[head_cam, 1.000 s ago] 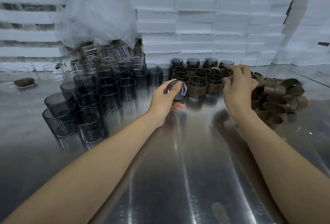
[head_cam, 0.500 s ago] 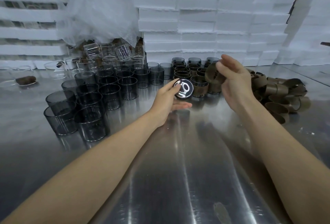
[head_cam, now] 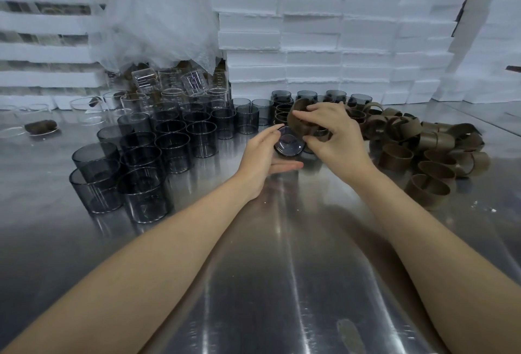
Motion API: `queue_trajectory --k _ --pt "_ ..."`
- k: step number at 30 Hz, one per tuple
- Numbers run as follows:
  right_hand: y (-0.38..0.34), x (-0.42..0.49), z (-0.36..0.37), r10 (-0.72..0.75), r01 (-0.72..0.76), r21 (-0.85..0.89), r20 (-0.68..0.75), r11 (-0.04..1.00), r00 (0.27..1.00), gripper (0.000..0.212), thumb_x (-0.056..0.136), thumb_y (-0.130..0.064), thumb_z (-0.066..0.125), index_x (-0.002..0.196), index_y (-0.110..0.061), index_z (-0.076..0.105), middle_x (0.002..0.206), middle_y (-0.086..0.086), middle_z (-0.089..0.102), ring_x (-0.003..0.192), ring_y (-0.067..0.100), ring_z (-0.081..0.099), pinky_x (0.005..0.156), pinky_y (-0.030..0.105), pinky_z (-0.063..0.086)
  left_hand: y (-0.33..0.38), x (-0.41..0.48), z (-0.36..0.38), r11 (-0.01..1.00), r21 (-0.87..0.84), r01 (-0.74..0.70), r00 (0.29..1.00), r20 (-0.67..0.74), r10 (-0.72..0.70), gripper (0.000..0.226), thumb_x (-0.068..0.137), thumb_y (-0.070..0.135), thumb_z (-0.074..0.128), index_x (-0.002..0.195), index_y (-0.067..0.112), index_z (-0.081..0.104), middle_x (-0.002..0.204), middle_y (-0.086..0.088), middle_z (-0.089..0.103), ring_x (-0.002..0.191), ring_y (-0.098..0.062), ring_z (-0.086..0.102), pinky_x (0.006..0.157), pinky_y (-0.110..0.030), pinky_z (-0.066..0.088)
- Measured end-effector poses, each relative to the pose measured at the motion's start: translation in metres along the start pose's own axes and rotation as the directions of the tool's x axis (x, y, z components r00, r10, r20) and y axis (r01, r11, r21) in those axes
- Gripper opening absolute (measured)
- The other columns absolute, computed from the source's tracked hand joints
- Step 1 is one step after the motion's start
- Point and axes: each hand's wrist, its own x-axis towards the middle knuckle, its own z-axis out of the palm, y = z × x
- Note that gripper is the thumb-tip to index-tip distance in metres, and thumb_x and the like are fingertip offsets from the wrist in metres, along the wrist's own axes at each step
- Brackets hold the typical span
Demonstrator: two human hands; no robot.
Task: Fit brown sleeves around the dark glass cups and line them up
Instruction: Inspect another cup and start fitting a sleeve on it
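partway | gripping tilted cup [head_cam: 289, 143] in left hand [head_cam: 262, 156] over table [head_cam: 282, 269] middle | pinching sleeve [head_cam: 298, 119] in right hand [head_cam: 335, 133] just beside it, not yet on | few sleeved cups [head_cam: 283, 112] lined by far edge | many bare cups [head_cam: 141, 153] at left side

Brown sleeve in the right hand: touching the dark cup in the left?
Cannot tell. In the head view the lower edge of the brown sleeve overlaps the dark cup, but this single view shows neither contact nor a gap plainly.
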Motion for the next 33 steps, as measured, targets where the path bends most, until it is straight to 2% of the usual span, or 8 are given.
queue_trajectory --k 3,6,12,15,19,22,27,33 --pt "-0.001 0.0 -0.001 -0.021 0.023 -0.029 0.047 0.999 0.999 0.058 0.068 0.015 0.062 0.118 -0.013 0.069 0.105 -0.005 0.061 0.115 0.011 0.047 0.106 0.034 0.04 0.002 -0.002 0.001 1.0 0.008 0.004 1.0 0.001 -0.004 0.033 0.101 0.039 0.047 0.119 0.016 0.063 0.098 -0.004 0.076 0.076 -0.044 0.072 0.062 -0.033 0.061" --pt "-0.008 -0.002 -0.002 -0.029 0.03 -0.011 0.116 0.999 0.993 0.052 0.066 0.017 0.058 0.11 -0.009 0.072 0.1 -0.007 0.06 0.113 0.01 0.048 0.095 0.008 0.037 0.003 -0.004 0.001 0.999 0.032 0.0 0.999 0.035 -0.001 0.042 0.098 0.052 0.045 0.116 0.019 0.063 0.093 0.008 0.077 0.077 -0.042 0.072 0.064 -0.034 0.061" --pt "-0.013 -0.002 0.002 0.004 -0.023 0.129 0.147 0.991 0.989 0.013 0.084 0.0 0.063 0.089 -0.002 0.074 0.091 0.0 0.058 0.107 0.018 0.054 0.093 0.027 0.043 0.005 -0.008 0.002 0.999 0.051 -0.012 0.996 0.094 0.007 0.055 0.095 0.05 0.051 0.126 0.005 0.06 0.116 -0.012 0.07 0.091 -0.039 0.072 0.075 -0.042 0.061" --pt "-0.01 -0.004 0.002 0.106 -0.132 0.245 0.116 0.96 0.988 0.012 0.088 0.0 0.065 0.091 -0.008 0.074 0.096 -0.005 0.051 0.115 0.012 0.052 0.095 0.014 0.04 0.005 -0.008 0.002 1.0 0.027 0.002 0.996 0.088 -0.004 0.045 0.098 0.045 0.052 0.122 0.008 0.062 0.109 -0.008 0.073 0.086 -0.043 0.071 0.072 -0.042 0.062" --pt "-0.009 -0.005 0.01 0.216 -0.242 0.393 0.108 0.887 0.97 0.023 0.089 -0.001 0.066 0.106 -0.015 0.065 0.121 0.002 0.048 0.121 0.009 0.05 0.098 0.019 0.046 0.004 -0.007 0.002 1.0 0.011 -0.006 0.998 0.057 0.005 0.033 0.101 0.037 0.05 0.115 0.011 0.064 0.111 -0.012 0.071 0.084 -0.046 0.071 0.074 -0.044 0.061" --pt "-0.013 -0.004 0.018 0.419 -0.389 0.515 0.063 0.764 0.906 0.033 0.088 -0.002 0.067 0.117 -0.012 0.057 0.125 0.006 0.056 0.113 0.007 0.059 0.094 0.02 0.049 0.005 -0.005 0.001 1.0 -0.011 -0.01 1.0 0.012 0.01 0.028 0.1 0.032 0.051 0.115 0.013 0.064 0.113 -0.006 0.071 0.082 -0.046 0.071 0.073 -0.039 0.062" --pt "-0.015 -0.003 0.024 0.47 -0.441 0.485 0.068 0.755 0.88 0.02 0.092 -0.014 0.065 0.112 -0.013 0.065 0.106 -0.002 0.07 0.097 0.004 0.066 0.086 0.02 0.052 0.001 -0.006 0.001 0.997 0.02 -0.069 0.997 0.046 0.068 0.023 0.096 0.029 0.06 0.113 0.014 0.068 0.1 0.004 0.075 0.087 -0.04 0.072 0.074 -0.037 0.061" --pt "-0.013 0.0 0.023 0.498 -0.405 0.386 -0.179 0.829 0.848 0.021 0.094 -0.003 0.052 0.103 -0.012 0.07 0.099 0.003 0.07 0.097 0.018 0.066 0.093 0.037 0.052 0.002 -0.01 0.005 0.994 0.066 -0.085 0.991 0.112 0.077 0.035 0.092 0.043 0.062 0.118 0.02 0.064 0.112 -0.001 0.072 0.079 -0.039 0.073 0.067 -0.029 0.06"
